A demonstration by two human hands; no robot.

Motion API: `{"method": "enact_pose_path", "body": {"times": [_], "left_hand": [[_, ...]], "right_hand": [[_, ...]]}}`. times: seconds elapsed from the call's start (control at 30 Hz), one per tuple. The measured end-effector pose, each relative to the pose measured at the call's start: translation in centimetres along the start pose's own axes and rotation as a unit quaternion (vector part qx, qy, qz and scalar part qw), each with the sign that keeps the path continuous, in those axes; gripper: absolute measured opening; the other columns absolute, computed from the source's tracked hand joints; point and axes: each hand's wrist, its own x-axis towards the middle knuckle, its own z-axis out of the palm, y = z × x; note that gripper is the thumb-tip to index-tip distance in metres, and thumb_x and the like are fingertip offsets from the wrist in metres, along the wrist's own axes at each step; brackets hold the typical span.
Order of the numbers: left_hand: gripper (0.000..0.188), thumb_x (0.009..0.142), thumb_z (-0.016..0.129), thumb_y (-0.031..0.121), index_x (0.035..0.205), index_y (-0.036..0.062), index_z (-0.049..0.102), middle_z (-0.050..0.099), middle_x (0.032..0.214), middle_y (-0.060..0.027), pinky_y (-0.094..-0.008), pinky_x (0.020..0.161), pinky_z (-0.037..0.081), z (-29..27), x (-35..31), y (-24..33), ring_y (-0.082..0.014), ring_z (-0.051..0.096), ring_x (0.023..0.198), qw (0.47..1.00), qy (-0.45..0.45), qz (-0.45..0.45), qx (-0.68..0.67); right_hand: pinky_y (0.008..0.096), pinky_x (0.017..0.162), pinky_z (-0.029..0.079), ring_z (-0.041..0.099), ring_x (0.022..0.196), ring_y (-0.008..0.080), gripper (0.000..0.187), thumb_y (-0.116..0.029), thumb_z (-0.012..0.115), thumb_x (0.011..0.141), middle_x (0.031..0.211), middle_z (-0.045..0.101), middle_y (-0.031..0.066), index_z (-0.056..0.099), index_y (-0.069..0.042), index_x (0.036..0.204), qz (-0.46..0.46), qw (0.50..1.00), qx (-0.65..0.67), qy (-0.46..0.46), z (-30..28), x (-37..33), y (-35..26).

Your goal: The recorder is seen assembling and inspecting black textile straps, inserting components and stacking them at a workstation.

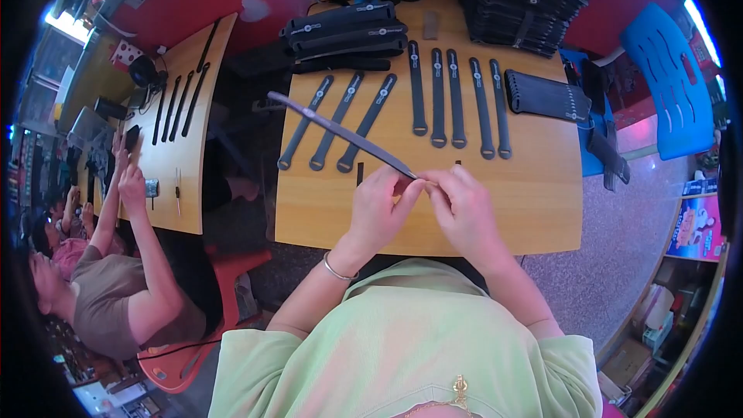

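On the left of the wooden table, three dark straps lie slanted; the held strap crosses above them, far left to the hands. Left hand pinches its near end; right hand has fingertips closed on the tip. Farther right: five straps side by side, then a black bundle.

Seemingly a small workshop: wooden worktable, stacked black straps, seated co-worker.

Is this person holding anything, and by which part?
Yes, a long dark strap. The left hand grips its near end; the right hand meets it there, but its exact grip is hidden.
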Motion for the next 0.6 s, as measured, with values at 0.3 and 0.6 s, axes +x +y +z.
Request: {"method": "enact_pose_path", "body": {"times": [0.3,0.6], "left_hand": [[0.023,0.095,0.050,0.015,0.085,-0.0037,0.057,0.056,0.069,-0.0055,-0.0263,0.057,0.044,1.6,-0.6,-0.4,-0.0139,0.054,0.061,0.956,0.058,-0.108,-0.268],[0.025,0.097,0.045,0.016,0.081,-0.0002,0.056,0.053,0.069,-0.0022,-0.0227,0.058,0.041,2.6,-1.0,-0.7,-0.0080,0.050,0.063,0.909,0.090,-0.126,-0.386]], "right_hand": [[0.0325,0.057,0.048,0.061,0.064,0.0220,0.021,-0.004,0.061,0.084,0.080,0.057,0.0093,0.058,-0.007,0.104,0.015,0.994,0.087,0.066,1.1,0.3,-0.4],[0.0276,0.056,0.046,0.059,0.062,0.0160,0.023,0.000,0.061,0.084,0.075,0.058,0.0092,0.056,-0.003,0.106,0.080,0.978,0.191,0.029,1.2,0.3,0.1]]}}
